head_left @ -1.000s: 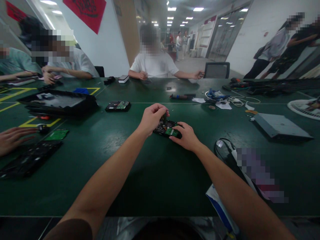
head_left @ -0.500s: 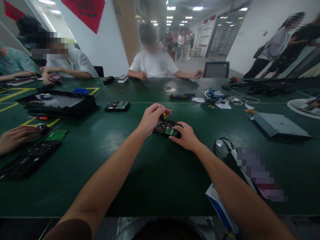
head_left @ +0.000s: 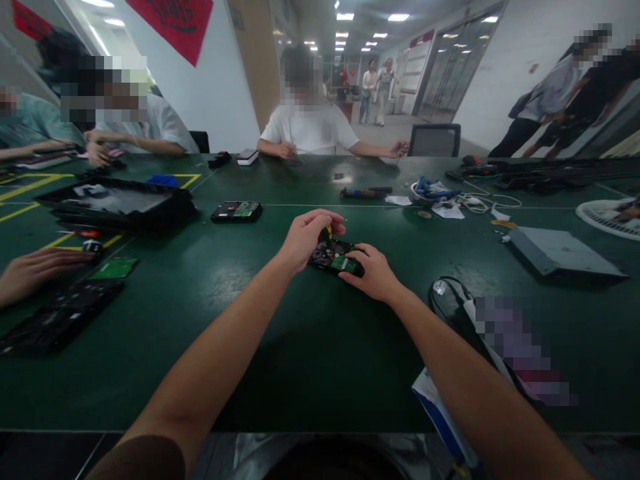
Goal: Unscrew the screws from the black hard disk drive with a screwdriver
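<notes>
A black hard drive (head_left: 327,259) with a green circuit board lies on the table in front of me. My left hand (head_left: 311,238) is over its left end, fingers pinched around a small screwdriver (head_left: 329,233) with a yellow and black handle. The screwdriver points down at the drive; its tip is too small to make out. My right hand (head_left: 373,272) grips the drive's right end, thumb at the near side and fingers at the far side. A second hard drive (head_left: 236,211) rests farther back to the left.
A black tray-like casing (head_left: 120,207) stands at left, near a green board (head_left: 115,269), a dark frame (head_left: 60,317) and another person's hand (head_left: 43,270). At right are a grey metal box (head_left: 563,252), a looped cable (head_left: 433,300) and tangled wires (head_left: 475,200). A person sits opposite.
My hands stay in nearly the same place on the drive and screwdriver. The view shifts very slightly. At left, the other person's hand has moved a little to the right.
</notes>
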{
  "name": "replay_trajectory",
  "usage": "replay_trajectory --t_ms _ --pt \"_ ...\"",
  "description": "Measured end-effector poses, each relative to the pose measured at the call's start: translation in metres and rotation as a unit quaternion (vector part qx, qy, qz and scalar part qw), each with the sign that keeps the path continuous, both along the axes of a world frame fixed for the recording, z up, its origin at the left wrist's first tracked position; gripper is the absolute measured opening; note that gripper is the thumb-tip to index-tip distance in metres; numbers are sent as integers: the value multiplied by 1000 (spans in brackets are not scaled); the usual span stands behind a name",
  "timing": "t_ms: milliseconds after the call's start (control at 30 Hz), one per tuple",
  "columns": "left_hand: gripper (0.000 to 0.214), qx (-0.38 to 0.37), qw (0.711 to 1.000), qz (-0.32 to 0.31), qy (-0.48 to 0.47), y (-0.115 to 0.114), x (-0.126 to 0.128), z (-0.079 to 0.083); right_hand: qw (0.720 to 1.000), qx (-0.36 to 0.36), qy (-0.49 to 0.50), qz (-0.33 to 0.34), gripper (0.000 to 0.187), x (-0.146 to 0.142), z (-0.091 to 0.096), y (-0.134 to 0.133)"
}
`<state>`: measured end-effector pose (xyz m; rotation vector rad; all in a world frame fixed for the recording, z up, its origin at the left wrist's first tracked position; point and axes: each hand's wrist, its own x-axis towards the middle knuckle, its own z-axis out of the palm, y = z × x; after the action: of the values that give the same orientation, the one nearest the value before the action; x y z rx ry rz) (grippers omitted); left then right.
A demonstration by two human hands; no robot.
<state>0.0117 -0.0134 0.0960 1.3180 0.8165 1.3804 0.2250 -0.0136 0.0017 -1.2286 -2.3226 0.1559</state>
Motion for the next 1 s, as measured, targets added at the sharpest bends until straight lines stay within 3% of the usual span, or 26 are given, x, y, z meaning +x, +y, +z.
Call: replay_trajectory --t_ms 267,500,600,833,1000 --pt "13 -27 996 -42 -71 -1 3 -3 1000 -8 4 -1 54 0 3 -2" --pt "16 14 999 16 35 3 -2 -5 999 -5 11 -52 63 1 3 2" --pt "17 25 998 10 53 4 -4 -5 997 -5 5 -75 63 2 0 5" --pt "15 -7 1000 -21 0 3 -2 -3 995 -19 -23 -96 66 6 -2 6" --pt "12 -36 998 -10 -49 1 -1 -2 993 -26 -31 -109 54 10 -3 9"
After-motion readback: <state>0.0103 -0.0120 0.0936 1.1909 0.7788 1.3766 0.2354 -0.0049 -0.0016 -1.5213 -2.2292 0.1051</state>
